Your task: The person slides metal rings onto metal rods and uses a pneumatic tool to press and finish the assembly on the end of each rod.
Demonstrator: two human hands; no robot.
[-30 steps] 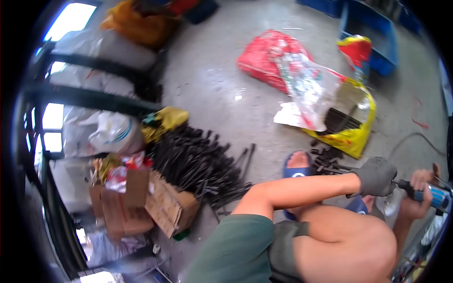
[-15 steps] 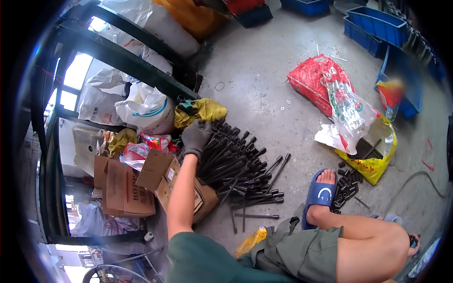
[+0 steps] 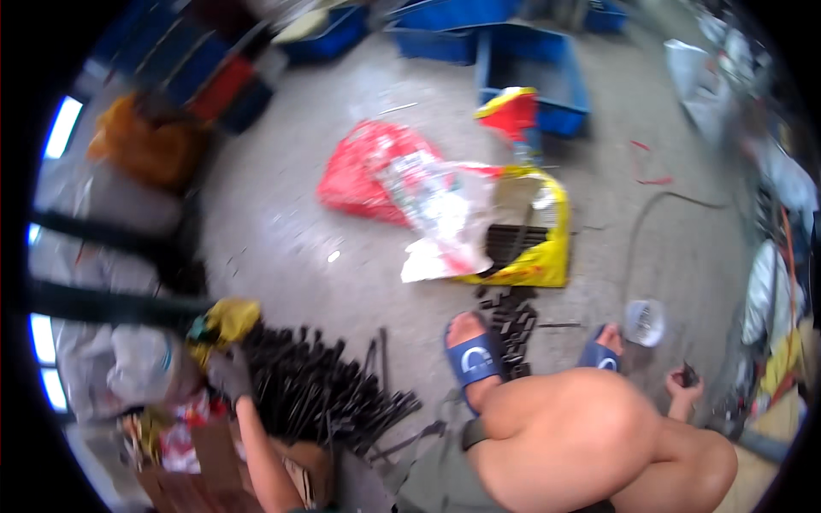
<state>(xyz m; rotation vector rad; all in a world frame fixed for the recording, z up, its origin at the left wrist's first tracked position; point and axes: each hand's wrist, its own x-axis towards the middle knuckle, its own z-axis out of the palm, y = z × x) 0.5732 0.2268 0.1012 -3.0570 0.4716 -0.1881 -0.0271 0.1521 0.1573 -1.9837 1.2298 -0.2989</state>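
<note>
My left hand (image 3: 229,374), in a grey glove, is at the left end of a heap of black rods with thicker, socket-like ends (image 3: 329,380). Motion smears its fingers, so I cannot tell whether they grip a rod. A crumpled yellow sack (image 3: 233,321) lies just beyond that hand. Away to the right, beside my knee, my bare right hand (image 3: 682,392) is closed around a small dark object (image 3: 688,374) whose kind I cannot make out. Short black tube pieces (image 3: 516,325) lie scattered by my sandalled foot.
A yellow bag (image 3: 552,256) with dark rods inside lies ahead, joined by a white plastic sheet (image 3: 449,205) and a red bag (image 3: 359,175). Blue bins (image 3: 573,94) stand at the back. A white tub (image 3: 645,322) sits near my right foot; a cardboard box (image 3: 218,453) is lower left.
The view has swung to the right, so the heap and bags appear further left. My right hand with its dark object shows more fully. My left hand stays by the heap.
</note>
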